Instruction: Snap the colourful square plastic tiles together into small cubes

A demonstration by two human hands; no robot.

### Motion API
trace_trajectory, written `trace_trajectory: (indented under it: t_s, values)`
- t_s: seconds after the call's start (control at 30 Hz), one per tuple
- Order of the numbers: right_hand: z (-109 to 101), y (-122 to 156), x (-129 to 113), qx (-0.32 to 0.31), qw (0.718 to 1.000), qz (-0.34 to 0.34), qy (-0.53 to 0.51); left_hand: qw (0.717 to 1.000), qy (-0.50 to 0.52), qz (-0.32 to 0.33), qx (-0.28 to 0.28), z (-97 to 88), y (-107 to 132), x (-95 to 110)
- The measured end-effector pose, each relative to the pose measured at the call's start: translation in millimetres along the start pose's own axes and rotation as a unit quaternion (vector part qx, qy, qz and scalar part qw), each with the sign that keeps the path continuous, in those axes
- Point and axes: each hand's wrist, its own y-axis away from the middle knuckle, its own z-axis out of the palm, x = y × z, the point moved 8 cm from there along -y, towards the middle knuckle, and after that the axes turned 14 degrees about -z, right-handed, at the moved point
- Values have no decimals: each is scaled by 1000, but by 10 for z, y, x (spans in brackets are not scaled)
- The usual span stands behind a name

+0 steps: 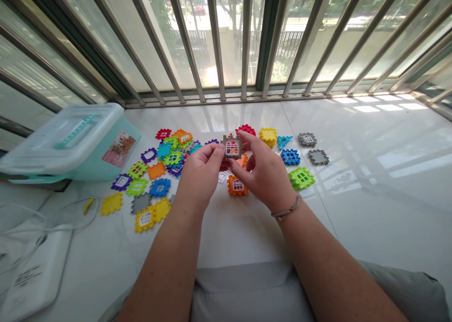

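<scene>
Between my two hands is a grey square building tile (232, 147) with notched edges and a white window insert. My left hand (202, 171) pinches its left side between thumb and fingers. Fingers of my right hand (262, 167) close on its right and lower edges. Below the tile, an orange window tile (238, 185) lies on the floor, next to loose white window pieces (222, 176). Part of another orange tile (242, 160) shows behind my right fingers. A red tile stack (245, 129) sits just beyond, partly covered by my right hand.
Mixed coloured tiles (173, 158) spread to the left. On the right are yellow (268, 136), blue (290, 156), green (301, 178) and grey tiles (318, 157). A lidded teal box (120, 145) stands far left, near a white power strip (38, 270) with cables. Metal bars (244, 44) line the window.
</scene>
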Motion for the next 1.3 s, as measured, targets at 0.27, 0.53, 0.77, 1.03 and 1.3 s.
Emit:
trace_trajectory:
  t_s: [0.27,0.53,0.77,1.03,1.3]
  values:
    - [-10,-22,-66,9,1000,-11,8,998,-53,22,39,-91,-52,-40]
    - [19,-31,-101,22,999,-22,-25,996,-84,27,-9,23,17,6]
    - [-28,-48,-45,40,994,14,-104,997,-50,43,-41,83,61,48]
    - [-110,-66,-69,36,998,-15,-43,998,-50,31,-23,40,4,15]
    - [-1244,165,994,100,943,189,255,978,-165,63,115,-216,-41,102]
